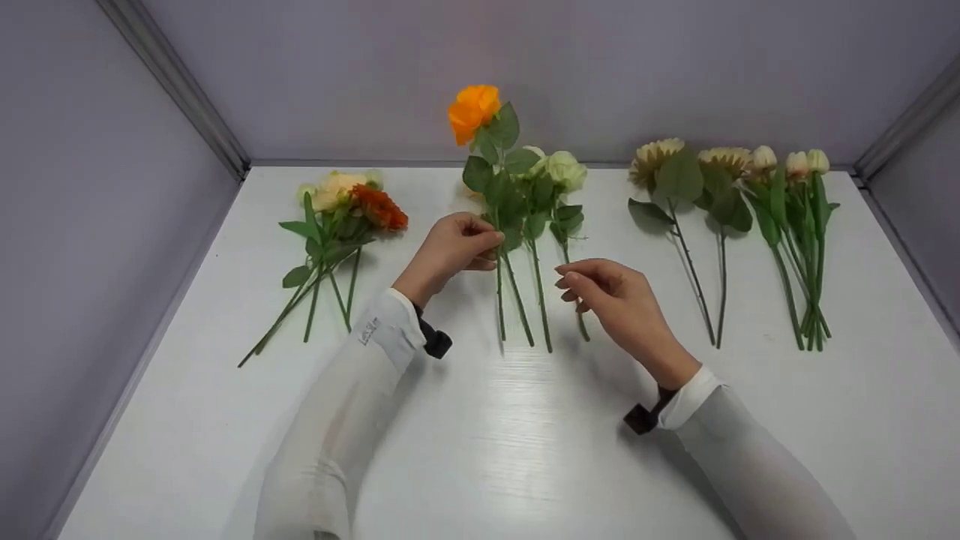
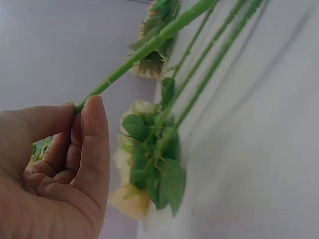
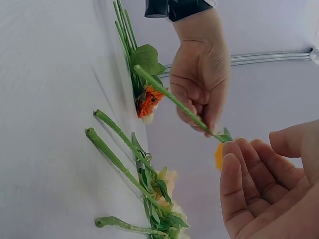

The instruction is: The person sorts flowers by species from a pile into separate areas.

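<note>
In the head view my left hand (image 1: 456,246) pinches the green stem of an orange rose (image 1: 474,112) between thumb and fingertips. The bloom stands above the other flowers, and the lower stem (image 2: 134,57) runs free past my fingers in the left wrist view. My right hand (image 1: 613,298), fingers bent loosely and holding nothing, hovers to the right of that stem. Behind and below the hands lie several pale roses (image 1: 566,171), stems pointing toward me. Part of a peach bloom (image 2: 130,200) among them shows in the left wrist view.
A bunch with an orange-red flower (image 1: 381,208) and a cream bloom (image 1: 337,190) lies at the left. Two beige flowers (image 1: 657,157) and several pale tulips (image 1: 808,163) lie at the right. Walls (image 1: 480,45) border the white table (image 1: 510,450) at the back and sides.
</note>
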